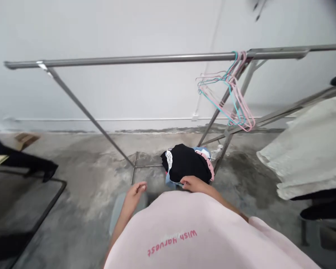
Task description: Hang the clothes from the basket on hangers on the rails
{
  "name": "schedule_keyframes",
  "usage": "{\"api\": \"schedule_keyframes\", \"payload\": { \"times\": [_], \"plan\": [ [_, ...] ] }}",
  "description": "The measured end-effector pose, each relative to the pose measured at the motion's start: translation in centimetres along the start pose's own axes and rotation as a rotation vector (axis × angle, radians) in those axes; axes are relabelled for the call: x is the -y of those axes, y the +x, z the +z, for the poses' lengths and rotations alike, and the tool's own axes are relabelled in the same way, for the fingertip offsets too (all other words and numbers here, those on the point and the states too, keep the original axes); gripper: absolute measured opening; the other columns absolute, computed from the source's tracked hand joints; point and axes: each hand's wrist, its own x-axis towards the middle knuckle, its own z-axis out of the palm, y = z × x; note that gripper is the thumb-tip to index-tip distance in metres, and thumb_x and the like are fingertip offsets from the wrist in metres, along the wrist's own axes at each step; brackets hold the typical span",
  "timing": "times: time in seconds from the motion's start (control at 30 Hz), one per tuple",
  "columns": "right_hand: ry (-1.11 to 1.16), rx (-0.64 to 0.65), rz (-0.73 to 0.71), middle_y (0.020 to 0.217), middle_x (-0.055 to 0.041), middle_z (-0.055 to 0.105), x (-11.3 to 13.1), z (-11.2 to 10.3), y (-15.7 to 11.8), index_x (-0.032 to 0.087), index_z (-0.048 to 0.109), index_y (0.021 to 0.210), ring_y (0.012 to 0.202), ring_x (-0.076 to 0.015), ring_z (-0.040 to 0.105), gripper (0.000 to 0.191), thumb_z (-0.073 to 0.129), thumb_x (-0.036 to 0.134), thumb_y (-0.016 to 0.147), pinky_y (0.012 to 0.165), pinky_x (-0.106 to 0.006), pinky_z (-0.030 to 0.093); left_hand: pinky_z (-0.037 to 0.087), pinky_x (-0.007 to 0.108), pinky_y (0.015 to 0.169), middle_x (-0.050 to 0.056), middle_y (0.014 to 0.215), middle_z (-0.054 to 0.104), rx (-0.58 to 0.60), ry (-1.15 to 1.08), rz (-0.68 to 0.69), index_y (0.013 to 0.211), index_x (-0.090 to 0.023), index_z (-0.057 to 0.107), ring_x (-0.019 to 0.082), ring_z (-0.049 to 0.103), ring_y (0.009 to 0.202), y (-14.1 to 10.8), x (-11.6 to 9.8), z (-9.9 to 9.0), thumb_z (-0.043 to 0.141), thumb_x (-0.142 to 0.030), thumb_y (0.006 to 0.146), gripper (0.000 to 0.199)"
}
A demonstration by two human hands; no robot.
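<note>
In front of my body lies a pile of clothes, with a black garment (189,164) on top, a white ruffled piece (169,160) at its left edge, and pink cloth (209,164) and blue cloth showing around it. My right hand (194,184) is at the near edge of the pile, its fingers curled in; whether they grip any cloth is hidden. To the left, apart from the pile, my left hand (136,191) hovers with fingers loosely curled and nothing visible in them. Below that hand a pale grey seat-like surface (118,211) shows partly.
A metal clothes rack (134,59) spans the view ahead, with several pink and blue hangers (232,93) bunched on its right part. White garments (313,145) hang at right. On the left stand a black-framed piece of furniture (53,198) and a cardboard piece (26,140).
</note>
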Motion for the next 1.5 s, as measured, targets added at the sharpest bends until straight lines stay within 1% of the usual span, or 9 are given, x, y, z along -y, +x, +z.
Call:
{"api": "schedule_keyframes", "payload": {
  "times": [0.17,0.27,0.4,0.5,0.63,0.87,1.1,1.33,1.5],
  "plan": [
    [0.084,-0.095,0.001,0.09,-0.0044,0.067,4.4,1.2,2.6,0.015,0.066,0.111,0.078,-0.0142,0.061,0.032,0.06,0.025,0.081,0.072,-0.025,0.045,0.049,0.04,0.089,0.012,0.097,0.07,0.135,0.071,0.128,0.104,-0.014,0.065,0.026,0.066,0.093,7.2,-1.7,-4.1,0.057,-0.057,0.072,0.054],
    [0.129,-0.311,-0.065,0.115,-0.0089,0.06,6.8,-0.4,3.5,0.018,0.055,0.131,0.089,-0.0149,0.059,0.053,0.06,0.025,0.079,0.083,-0.028,0.047,0.048,0.041,0.092,0.013,0.099,0.069,0.244,0.09,0.144,0.103,-0.014,0.065,0.027,0.065,0.095,9.5,-1.3,-4.8,0.057,-0.061,0.071,0.057],
    [0.242,-1.005,0.023,0.144,-0.0151,0.033,7.6,-7.2,1.7,0.019,0.036,0.145,0.109,-0.0185,0.052,0.075,0.061,0.027,0.075,0.095,-0.034,0.045,0.047,0.043,0.094,0.014,0.099,0.069,0.329,0.082,0.114,0.099,-0.014,0.065,0.029,0.064,0.097,11.3,-0.7,-4.8,0.06,-0.072,0.062,0.068],
    [0.356,-1.528,0.052,0.139,-0.0156,0.038,6.5,-13.4,-1.5,0.017,0.037,0.14,0.111,-0.02,0.051,0.07,0.059,0.033,0.076,0.094,-0.035,0.046,0.046,0.044,0.098,0.014,0.099,0.069,0.345,0.058,0.037,0.099,-0.016,0.063,0.031,0.064,0.1,11.8,-1.6,-5.0,0.063,-0.079,0.051,0.079],
    [0.352,-1.808,-0.079,0.132,-0.0154,0.046,4.9,-19.1,-3.5,0.013,0.042,0.135,0.109,-0.0196,0.051,0.07,0.061,0.037,0.072,0.101,-0.036,0.042,0.041,0.043,0.105,0.015,0.104,0.068,0.308,0.061,-0.043,0.099,-0.016,0.061,0.033,0.061,0.106,11.8,-3.8,-5.9,0.065,-0.084,0.037,0.092],
    [0.478,-1.601,-0.155,0.119,-0.013,0.055,4.4,-22.4,0.8,0.016,0.051,0.124,0.101,-0.0213,0.056,0.062,0.061,0.041,0.068,0.087,-0.038,0.049,0.034,0.04,0.112,0.011,0.112,0.067,0.31,0.032,-0.142,0.107,-0.017,0.058,0.031,0.057,0.116,14.1,-2.3,-6.5,0.066,-0.083,0.036,0.098],
    [0.417,-1.415,-0.27,0.108,-0.0096,0.06,6.3,-23.7,4.2,0.017,0.054,0.115,0.1,-0.0197,0.056,0.054,0.066,0.037,0.067,0.097,-0.039,0.042,0.043,0.041,0.101,0.013,0.1,0.069,0.325,-0.003,-0.038,0.096,-0.016,0.063,0.032,0.062,0.104,14.5,-2.3,-2.9,0.068,-0.079,0.041,0.084],
    [0.751,-1.152,-0.285,0.089,-0.0021,0.061,9.3,-25.4,7.0,0.017,0.044,0.12,0.071,-0.0118,0.058,0.07,0.071,0.035,0.059,0.064,-0.025,0.045,0.05,0.038,0.087,0.015,0.093,0.069,0.278,-0.05,0.051,0.096,-0.012,0.064,0.028,0.065,0.091,14.0,-3.0,-1.2,0.065,-0.077,0.048,0.081],
    [0.807,-0.983,-0.311,0.05,0.01,0.042,12.0,-25.9,6.0,0.015,0.049,0.108,0.037,-0.005,0.026,0.05,0.063,0.043,0.069,0.04,-0.02,0.023,0.05,0.038,0.086,0.015,0.091,0.069,0.234,-0.05,0.04,0.092,-0.012,0.065,0.028,0.065,0.09,12.7,-2.0,-1.6,0.064,-0.081,0.046,0.083]
  ]
}}
